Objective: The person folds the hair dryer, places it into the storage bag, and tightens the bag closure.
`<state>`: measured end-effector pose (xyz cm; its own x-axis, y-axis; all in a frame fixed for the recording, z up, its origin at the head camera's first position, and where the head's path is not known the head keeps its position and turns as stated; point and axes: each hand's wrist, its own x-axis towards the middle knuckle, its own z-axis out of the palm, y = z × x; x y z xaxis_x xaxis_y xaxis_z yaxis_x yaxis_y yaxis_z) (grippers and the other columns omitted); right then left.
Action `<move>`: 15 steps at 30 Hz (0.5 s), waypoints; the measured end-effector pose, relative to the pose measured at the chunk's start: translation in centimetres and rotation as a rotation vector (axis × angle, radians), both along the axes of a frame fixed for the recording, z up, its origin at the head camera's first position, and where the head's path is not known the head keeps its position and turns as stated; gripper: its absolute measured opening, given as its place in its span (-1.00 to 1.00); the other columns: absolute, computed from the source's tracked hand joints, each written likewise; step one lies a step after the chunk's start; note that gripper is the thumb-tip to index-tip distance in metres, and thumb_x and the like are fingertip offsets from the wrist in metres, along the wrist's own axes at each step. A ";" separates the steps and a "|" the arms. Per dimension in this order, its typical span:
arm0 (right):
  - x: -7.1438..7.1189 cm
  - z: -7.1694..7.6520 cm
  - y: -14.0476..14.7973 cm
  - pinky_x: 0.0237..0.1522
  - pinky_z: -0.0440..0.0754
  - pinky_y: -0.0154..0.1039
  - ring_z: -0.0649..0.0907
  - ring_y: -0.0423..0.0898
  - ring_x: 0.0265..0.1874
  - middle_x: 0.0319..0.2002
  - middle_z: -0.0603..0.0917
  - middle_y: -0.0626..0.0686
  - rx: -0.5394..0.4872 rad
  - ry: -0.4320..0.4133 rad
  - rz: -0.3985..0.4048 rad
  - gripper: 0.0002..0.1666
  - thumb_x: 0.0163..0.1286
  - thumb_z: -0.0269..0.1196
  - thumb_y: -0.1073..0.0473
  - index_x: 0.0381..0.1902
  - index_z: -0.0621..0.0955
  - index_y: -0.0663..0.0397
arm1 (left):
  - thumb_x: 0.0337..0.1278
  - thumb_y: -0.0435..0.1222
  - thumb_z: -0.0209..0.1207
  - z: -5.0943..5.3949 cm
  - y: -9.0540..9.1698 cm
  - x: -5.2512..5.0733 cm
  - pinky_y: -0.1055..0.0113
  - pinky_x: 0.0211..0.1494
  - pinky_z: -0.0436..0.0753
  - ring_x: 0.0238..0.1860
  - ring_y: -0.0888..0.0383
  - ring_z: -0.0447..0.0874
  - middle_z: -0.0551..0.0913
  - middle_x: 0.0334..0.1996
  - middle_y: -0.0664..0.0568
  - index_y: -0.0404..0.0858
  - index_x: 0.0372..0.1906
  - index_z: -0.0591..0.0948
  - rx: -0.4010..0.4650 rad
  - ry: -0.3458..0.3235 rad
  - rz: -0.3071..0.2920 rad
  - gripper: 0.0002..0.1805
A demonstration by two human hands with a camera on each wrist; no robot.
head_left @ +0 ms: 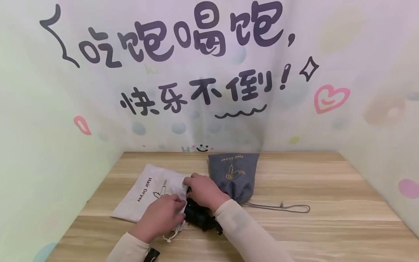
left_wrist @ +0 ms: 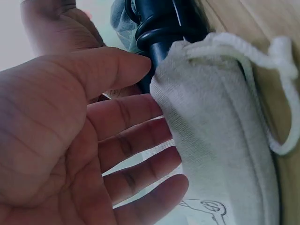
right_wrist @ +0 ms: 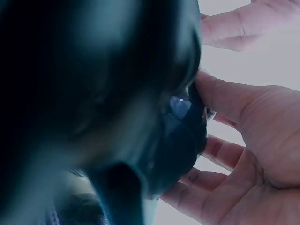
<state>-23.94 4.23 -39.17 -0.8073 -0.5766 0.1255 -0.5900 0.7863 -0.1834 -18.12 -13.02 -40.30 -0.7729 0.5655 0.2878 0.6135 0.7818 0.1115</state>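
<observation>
A pale drawstring bag (head_left: pixel 139 196) printed "Hair Dryer" lies flat on the table at the left. My left hand (head_left: pixel 162 216) holds the bag at its mouth, fingertips against the cloth (left_wrist: pixel 215 117) in the left wrist view. A black hair dryer (head_left: pixel 196 216) lies at that mouth; its ringed black part (left_wrist: pixel 161 35) runs to the opening. My right hand (head_left: pixel 204 191) grips the dryer from above, thumb and fingers around its glossy dark body (right_wrist: pixel 180 136) in the right wrist view. How much of the dryer sits inside the bag is hidden.
Behind my right hand lies a dark grey drawstring bag (head_left: pixel 234 178), also printed "Hair Dryer", its cord (head_left: pixel 284 207) stretched to the right. The wooden table (head_left: pixel 327 189) meets a printed cloth backdrop (head_left: pixel 203 127) at its far edge.
</observation>
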 end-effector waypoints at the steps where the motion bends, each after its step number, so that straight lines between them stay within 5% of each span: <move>1: 0.0 0.0 0.0 -0.28 0.57 -0.27 0.61 -0.12 -0.34 -0.16 0.59 -0.02 -0.010 -0.010 -0.001 -0.63 0.34 0.35 0.10 0.09 0.63 -0.06 | -0.02 -0.25 0.30 0.1 0.0 0.0 0.14 -0.30 0.57 -0.35 0.02 0.57 0.63 -0.31 0.09 -0.22 -0.22 0.77 0.003 -0.012 0.006 -0.78; 5: -0.2 0.2 0.3 -0.22 0.58 -0.25 0.60 -0.12 -0.30 -0.15 0.59 -0.03 -0.055 -0.049 -0.015 -0.64 0.32 0.37 0.11 0.08 0.64 -0.07 | -0.02 -0.24 0.30 0.5 0.7 -0.2 0.13 -0.40 0.54 -0.41 0.03 0.54 0.59 -0.39 0.08 -0.18 -0.46 0.69 -0.012 -0.036 0.027 -0.91; 9: -0.5 0.3 0.3 -0.17 0.58 -0.25 0.61 -0.12 -0.25 -0.13 0.59 -0.04 -0.078 -0.073 -0.012 -0.64 0.31 0.38 0.12 0.07 0.65 -0.06 | -0.09 -0.24 0.32 0.7 1.3 -0.5 0.12 -0.50 0.50 -0.51 0.04 0.52 0.50 -0.53 0.10 -0.09 -0.70 0.47 -0.035 -0.027 0.064 -0.73; 15: -0.5 0.2 0.0 -0.16 0.58 -0.26 0.61 -0.13 -0.25 -0.14 0.58 -0.04 -0.080 -0.084 -0.005 -0.65 0.30 0.39 0.13 0.05 0.65 -0.06 | -0.14 -0.19 0.38 0.6 1.3 -0.2 0.09 -0.56 0.47 -0.60 0.00 0.50 0.45 -0.65 0.11 -0.06 -0.72 0.39 -0.070 -0.011 0.102 -0.63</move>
<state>-24.43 4.27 -38.95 -0.8199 -0.5633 0.1025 -0.5659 0.7700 -0.2947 -18.34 -11.75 -39.69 -0.8304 0.5021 0.2415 0.5294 0.8462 0.0612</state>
